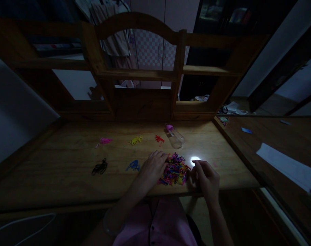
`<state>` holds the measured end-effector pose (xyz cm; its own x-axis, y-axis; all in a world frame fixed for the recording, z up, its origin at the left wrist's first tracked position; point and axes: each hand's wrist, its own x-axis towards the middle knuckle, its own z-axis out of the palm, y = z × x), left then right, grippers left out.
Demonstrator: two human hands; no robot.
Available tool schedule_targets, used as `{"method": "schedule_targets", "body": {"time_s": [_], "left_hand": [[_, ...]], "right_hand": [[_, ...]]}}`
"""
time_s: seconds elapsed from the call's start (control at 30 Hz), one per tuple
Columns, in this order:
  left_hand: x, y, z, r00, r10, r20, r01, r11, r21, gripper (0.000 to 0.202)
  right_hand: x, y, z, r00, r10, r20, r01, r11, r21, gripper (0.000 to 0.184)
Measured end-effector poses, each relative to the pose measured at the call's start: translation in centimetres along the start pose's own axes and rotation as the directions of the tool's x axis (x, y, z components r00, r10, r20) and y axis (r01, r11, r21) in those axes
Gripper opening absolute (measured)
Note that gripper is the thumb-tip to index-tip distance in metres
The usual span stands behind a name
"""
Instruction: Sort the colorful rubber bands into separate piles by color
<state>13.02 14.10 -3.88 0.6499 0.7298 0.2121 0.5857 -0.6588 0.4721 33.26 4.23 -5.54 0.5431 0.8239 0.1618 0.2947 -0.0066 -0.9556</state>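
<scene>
A mixed heap of colourful small rubber bands lies near the table's front edge, between my hands. My left hand rests at the heap's left side, palm down, fingers stretched towards it and tips partly hidden. Just right of the heap, my right hand has thumb and forefinger pinched together; what they hold, if anything, is too small to make out. Separate small groups lie to the left and behind: red bands, yellow bands, pink bands, blue bands and black bands.
A clear bottle with a pink cap lies on its side behind the heap. The wooden shelf unit rises along the table's back. To the right, a second brown surface carries a white paper sheet and a small blue card.
</scene>
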Motion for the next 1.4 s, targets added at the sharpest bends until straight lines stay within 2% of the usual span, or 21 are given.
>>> {"method": "schedule_targets", "body": {"time_s": [0.13, 0.33, 0.57, 0.67, 0.77, 0.87, 1.03, 1.17, 1.27, 1.4], "left_hand": [[0.2, -0.1, -0.7, 0.999, -0.043, -0.015, 0.042, 0.997, -0.063, 0.007], [0.2, 0.0, -1.7, 0.994, -0.097, -0.058, 0.079, 0.962, -0.260, 0.008], [-0.8, -2.2, -2.9, 0.963, -0.222, -0.155, 0.151, 0.915, -0.375, 0.012], [-1.4, -2.7, -3.8, 0.965, -0.236, -0.113, 0.177, 0.908, -0.381, 0.012], [-2.0, -2.5, -4.0, 0.979, -0.199, -0.041, 0.169, 0.909, -0.380, 0.012], [-2.4, -2.2, -3.5, 0.985, -0.174, -0.002, 0.164, 0.928, -0.335, 0.011], [-2.6, -2.4, -2.3, 0.991, -0.130, 0.005, 0.127, 0.957, -0.259, 0.008], [-2.6, -2.6, -2.0, 0.995, -0.095, 0.009, 0.094, 0.969, -0.227, 0.008], [-2.6, -2.6, -2.3, 0.993, -0.116, -0.005, 0.110, 0.960, -0.258, 0.009], [-2.6, -2.7, -2.8, 0.980, -0.197, -0.002, 0.181, 0.905, -0.386, 0.008]], "right_hand": [[0.0, 0.2, 0.0, 1.000, -0.012, 0.000, 0.012, 1.000, -0.013, 0.024], [0.1, 0.3, 0.0, 1.000, -0.016, -0.006, 0.015, 1.000, -0.006, 0.024], [0.1, 0.0, 0.0, 1.000, -0.020, -0.011, 0.020, 1.000, -0.019, 0.026], [0.1, -0.4, 0.0, 1.000, -0.010, -0.021, 0.009, 0.999, -0.039, 0.025], [0.0, -0.6, 0.1, 0.999, -0.002, -0.032, 0.000, 0.999, -0.040, 0.027], [0.0, -0.5, 0.1, 1.000, -0.006, -0.020, 0.005, 0.999, -0.033, 0.027], [0.0, -0.1, 0.1, 1.000, -0.005, -0.022, 0.004, 0.999, -0.033, 0.027], [0.1, -0.5, 0.2, 0.999, -0.016, -0.044, 0.015, 1.000, -0.027, 0.028], [0.1, -0.7, 0.3, 0.998, -0.017, -0.054, 0.015, 0.999, -0.029, 0.029], [0.1, -0.7, 0.3, 0.999, 0.001, -0.042, -0.002, 1.000, -0.027, 0.028]]}}
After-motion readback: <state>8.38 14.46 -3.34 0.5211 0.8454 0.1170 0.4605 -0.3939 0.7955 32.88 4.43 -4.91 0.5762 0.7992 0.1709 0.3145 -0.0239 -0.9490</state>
